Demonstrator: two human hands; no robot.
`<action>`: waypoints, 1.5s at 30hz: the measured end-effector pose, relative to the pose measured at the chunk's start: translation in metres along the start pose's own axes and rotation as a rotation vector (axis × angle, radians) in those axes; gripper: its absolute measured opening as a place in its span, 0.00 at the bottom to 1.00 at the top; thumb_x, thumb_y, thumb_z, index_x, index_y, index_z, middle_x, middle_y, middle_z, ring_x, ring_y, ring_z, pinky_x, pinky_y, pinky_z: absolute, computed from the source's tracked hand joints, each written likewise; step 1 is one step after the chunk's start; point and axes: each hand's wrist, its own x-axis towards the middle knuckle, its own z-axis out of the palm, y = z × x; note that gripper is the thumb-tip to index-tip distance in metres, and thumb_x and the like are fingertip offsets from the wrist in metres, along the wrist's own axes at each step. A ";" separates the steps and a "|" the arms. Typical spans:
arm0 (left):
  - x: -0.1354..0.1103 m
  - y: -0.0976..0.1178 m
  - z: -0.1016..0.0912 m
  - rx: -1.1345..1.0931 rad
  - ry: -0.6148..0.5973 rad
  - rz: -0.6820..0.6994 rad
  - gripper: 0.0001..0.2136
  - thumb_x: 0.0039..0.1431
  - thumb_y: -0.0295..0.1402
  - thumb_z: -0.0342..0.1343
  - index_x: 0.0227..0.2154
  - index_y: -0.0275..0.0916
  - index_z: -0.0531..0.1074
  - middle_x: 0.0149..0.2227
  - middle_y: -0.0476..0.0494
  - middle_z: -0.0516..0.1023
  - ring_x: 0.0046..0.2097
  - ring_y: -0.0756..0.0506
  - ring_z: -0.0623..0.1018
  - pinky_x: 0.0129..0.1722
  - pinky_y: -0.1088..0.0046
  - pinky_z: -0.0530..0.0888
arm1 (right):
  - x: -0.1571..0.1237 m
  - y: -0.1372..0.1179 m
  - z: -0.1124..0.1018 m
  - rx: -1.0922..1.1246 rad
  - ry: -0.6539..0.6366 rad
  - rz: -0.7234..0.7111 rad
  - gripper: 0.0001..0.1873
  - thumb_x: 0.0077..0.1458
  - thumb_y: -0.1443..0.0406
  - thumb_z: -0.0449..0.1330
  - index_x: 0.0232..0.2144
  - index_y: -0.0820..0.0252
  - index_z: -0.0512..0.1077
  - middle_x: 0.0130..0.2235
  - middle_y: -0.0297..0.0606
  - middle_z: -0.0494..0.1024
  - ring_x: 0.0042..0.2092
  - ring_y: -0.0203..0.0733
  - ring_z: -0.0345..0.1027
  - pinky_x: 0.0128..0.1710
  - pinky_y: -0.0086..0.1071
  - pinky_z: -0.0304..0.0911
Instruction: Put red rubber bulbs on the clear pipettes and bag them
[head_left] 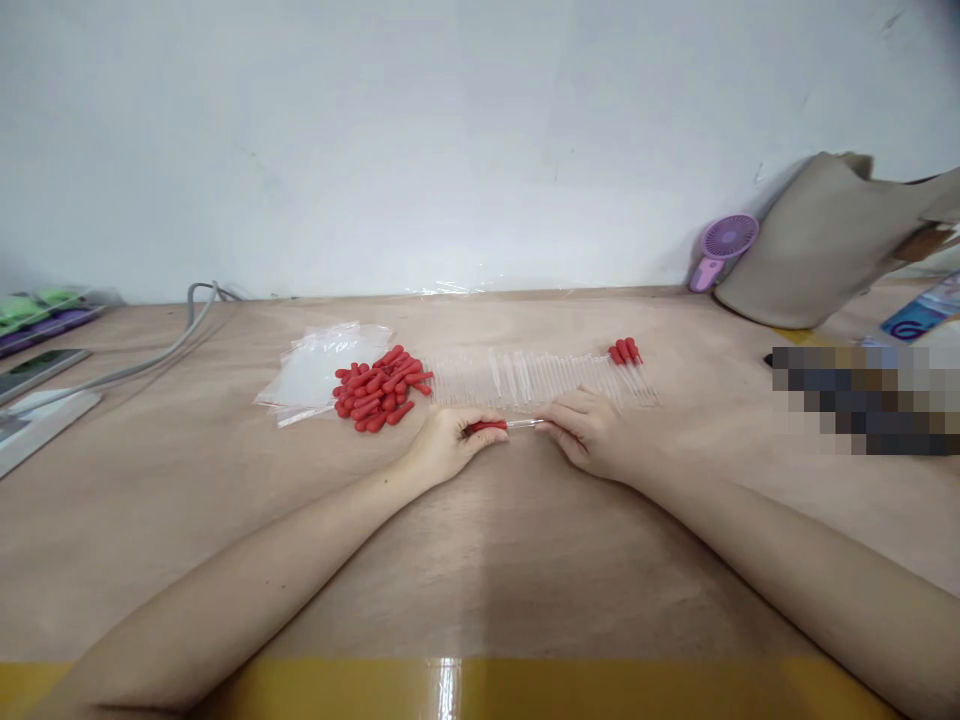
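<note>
My left hand (448, 440) is closed around a red rubber bulb (491, 426). Opposite it, my right hand (589, 432) pinches a clear glass dropper tube (523, 423), whose left end meets the mouth of the bulb. How deep the tube sits inside cannot be made out. Left of my hands lies a heap of red rubber bulbs (379, 388). Behind my hands, a row of clear tubes (517, 375) is laid out side by side. At its right end are several droppers with red bulbs (625, 351) fitted on their tubes.
Clear plastic bags (319, 365) lie beside the bulb heap. On the left are a grey cable (176, 345), a phone-like slab (45, 372) and a green-and-purple pack (49, 318). A purple handheld fan (724, 248) leans on a beige bag (810, 240) at the back right.
</note>
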 end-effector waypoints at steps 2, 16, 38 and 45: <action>-0.001 0.002 0.000 -0.005 -0.025 0.003 0.09 0.54 0.36 0.56 0.33 0.37 0.76 0.32 0.47 0.79 0.32 0.49 0.76 0.33 0.74 0.72 | 0.001 -0.001 0.001 0.020 0.018 -0.007 0.11 0.59 0.65 0.48 0.33 0.59 0.70 0.29 0.38 0.74 0.30 0.37 0.64 0.32 0.33 0.52; -0.007 0.009 0.000 -0.035 -0.061 0.066 0.08 0.54 0.34 0.55 0.34 0.36 0.75 0.30 0.46 0.78 0.30 0.50 0.75 0.32 0.76 0.71 | 0.004 -0.020 -0.004 0.129 -0.136 0.099 0.17 0.60 0.63 0.45 0.23 0.61 0.66 0.22 0.33 0.70 0.23 0.32 0.57 0.33 0.33 0.47; -0.003 0.001 0.001 0.167 0.120 0.354 0.07 0.56 0.33 0.54 0.36 0.38 0.73 0.32 0.45 0.78 0.32 0.50 0.76 0.32 0.76 0.73 | 0.027 -0.031 -0.023 0.446 -0.416 0.385 0.17 0.58 0.61 0.47 0.22 0.60 0.69 0.22 0.32 0.70 0.24 0.33 0.61 0.25 0.27 0.53; -0.007 0.002 0.000 0.142 0.046 0.133 0.25 0.53 0.38 0.56 0.53 0.42 0.57 0.43 0.42 0.67 0.28 0.54 0.70 0.25 0.78 0.72 | 0.025 0.001 -0.061 0.385 -0.561 0.593 0.18 0.54 0.57 0.52 0.19 0.60 0.70 0.20 0.35 0.72 0.19 0.32 0.59 0.19 0.27 0.52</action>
